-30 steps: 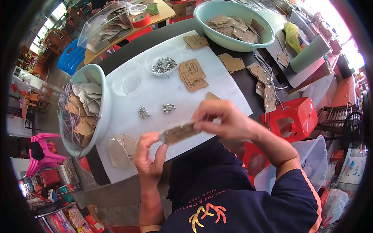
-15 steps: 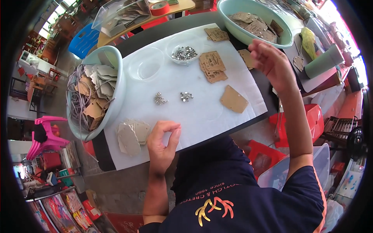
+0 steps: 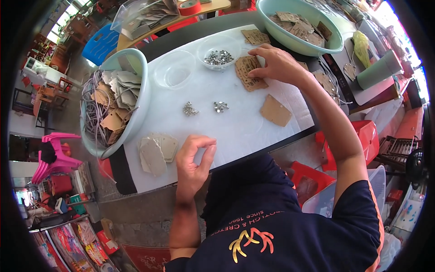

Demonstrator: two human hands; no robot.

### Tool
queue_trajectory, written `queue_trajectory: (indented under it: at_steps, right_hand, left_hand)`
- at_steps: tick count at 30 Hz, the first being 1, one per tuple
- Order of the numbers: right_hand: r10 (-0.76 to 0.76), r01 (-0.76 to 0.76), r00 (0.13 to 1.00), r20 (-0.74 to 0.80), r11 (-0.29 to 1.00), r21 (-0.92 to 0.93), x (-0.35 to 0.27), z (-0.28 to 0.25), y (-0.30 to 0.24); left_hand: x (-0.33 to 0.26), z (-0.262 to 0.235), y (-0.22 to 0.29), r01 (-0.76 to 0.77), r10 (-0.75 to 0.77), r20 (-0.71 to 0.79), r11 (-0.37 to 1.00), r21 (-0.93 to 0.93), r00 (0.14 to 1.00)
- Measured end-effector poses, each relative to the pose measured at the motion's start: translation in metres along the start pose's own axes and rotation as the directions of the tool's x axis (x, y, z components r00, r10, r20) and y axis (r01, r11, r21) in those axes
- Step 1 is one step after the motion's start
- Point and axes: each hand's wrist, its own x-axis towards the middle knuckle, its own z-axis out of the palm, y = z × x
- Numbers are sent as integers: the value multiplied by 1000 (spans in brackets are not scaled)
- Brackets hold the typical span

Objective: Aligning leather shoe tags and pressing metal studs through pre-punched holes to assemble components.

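My right hand (image 3: 282, 67) reaches over a stack of brown printed card tags (image 3: 247, 71), thumb and forefinger apart at its right side. My left hand (image 3: 194, 164) rests at the near edge of the white sheet (image 3: 217, 156), fingers curled and thumb close to the forefinger. Nothing shows between them. Grey card tags (image 3: 155, 158) lie just left of it. Beyond are two small heaps of shiny metal pieces, a left heap (image 3: 190, 109) and a right heap (image 3: 221, 107). A single plain brown tag (image 3: 275, 111) lies below my right hand.
A clear dish (image 3: 218, 67) contains more metal pieces, beside another clear dish (image 3: 158, 75). On the left stands a pale basin (image 3: 144, 90) of tags and grey cords; a green basin (image 3: 339, 44) of tags stands far right. A green cylinder (image 3: 379, 70) lies near the right side.
My right hand has come left and down from the table's right side onto the brown tag stack. The left hand keeps nearly the same place and curled pose.
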Motion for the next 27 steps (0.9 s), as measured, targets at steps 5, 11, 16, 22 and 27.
queue_trajectory:
  at_steps: [5, 11, 16, 22, 27]
  right_hand:
    - [63, -66, 998, 32, 989, 129, -4, -1, -7]
    - [380, -382, 917, 123, 743, 550, -18, -11, 13]
    - [406, -424, 873, 272, 353, 834, -42, -30, -1]
    - [146, -434, 897, 417, 111, 894, -66, -35, -52]
    - [-120, -485, 853, 507, 173, 857, -77, -23, -114]
  left_hand:
    - [0, 0, 2, -22, 22, -13, 999, 39, 1000]
    - [2, 3, 1, -73, 75, -18, 995, 64, 997]
    - [-1, 1, 1, -40, 41, -36, 998, 50, 998]
    - [-13, 7, 3, 70, -72, -121, 997, -17, 990]
    - [-28, 11, 30, 273, -262, 104, 774, -572, 959]
